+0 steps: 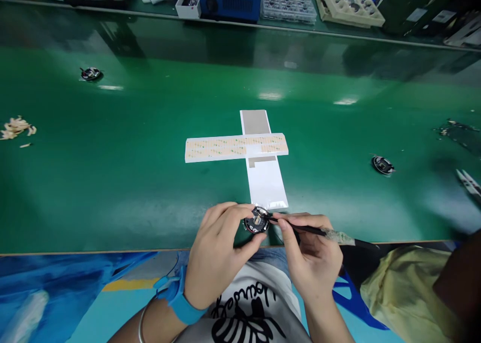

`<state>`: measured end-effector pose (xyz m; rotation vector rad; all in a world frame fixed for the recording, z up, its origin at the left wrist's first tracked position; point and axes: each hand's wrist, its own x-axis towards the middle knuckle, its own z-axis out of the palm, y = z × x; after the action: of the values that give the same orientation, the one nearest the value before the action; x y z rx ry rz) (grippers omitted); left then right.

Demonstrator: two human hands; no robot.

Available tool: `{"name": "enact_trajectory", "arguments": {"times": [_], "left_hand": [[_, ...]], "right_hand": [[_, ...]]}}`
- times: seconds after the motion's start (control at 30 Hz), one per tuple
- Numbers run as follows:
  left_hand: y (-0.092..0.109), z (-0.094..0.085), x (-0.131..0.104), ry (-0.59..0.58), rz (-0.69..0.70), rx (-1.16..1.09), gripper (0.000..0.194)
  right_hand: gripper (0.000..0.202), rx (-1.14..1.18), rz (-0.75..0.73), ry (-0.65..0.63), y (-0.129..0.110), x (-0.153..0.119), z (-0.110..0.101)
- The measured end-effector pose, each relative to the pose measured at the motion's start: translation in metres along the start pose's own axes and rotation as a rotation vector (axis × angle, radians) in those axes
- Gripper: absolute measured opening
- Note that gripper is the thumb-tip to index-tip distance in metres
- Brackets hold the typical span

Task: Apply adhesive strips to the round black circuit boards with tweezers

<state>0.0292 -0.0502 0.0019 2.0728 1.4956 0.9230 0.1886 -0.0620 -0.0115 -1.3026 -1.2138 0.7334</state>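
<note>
Presently the green desk (131, 192) is spreading before the person. At its near edge the left hand (220, 255) and the right hand (313, 258) are working, fingers clamped: the right on a slim black, part-wrapped tool (311, 229), its long axis lying nearly crosswise, its tip pointing left; the left on the rim of a round black part (257, 223) with a pale centre, facing upward at that tip.

Before us on the bench (131, 187), a strip (216, 149) lies across a sheet (267, 182). Between us and the sheet, our left hand (221, 252) holds a device (257, 222), our right hand (314, 255) a tool (311, 229) at its right side. Scraps (15, 127) and a second device (90, 73) lie left, a third device (383, 165) right; trays (287, 4) stand behind on the shelf (240, 21).
</note>
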Motion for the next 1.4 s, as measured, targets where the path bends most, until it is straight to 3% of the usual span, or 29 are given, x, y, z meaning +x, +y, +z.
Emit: {"name": "enact_trajectory", "arguments": {"times": [0.3,1.4], "left_hand": [[-0.0003,0.0,0.0014,-0.004,-0.003,-0.003,0.029],[-0.0002,-0.0002,0.0003,-0.021,-0.041,-0.015,0.029]], "right_hand": [[0.021,0.027,-0.022,-0.04,-0.0014,0.0002,-0.0016],[0.021,0.0,-0.044,0.011,0.0005,-0.0007,0.0006]]}}
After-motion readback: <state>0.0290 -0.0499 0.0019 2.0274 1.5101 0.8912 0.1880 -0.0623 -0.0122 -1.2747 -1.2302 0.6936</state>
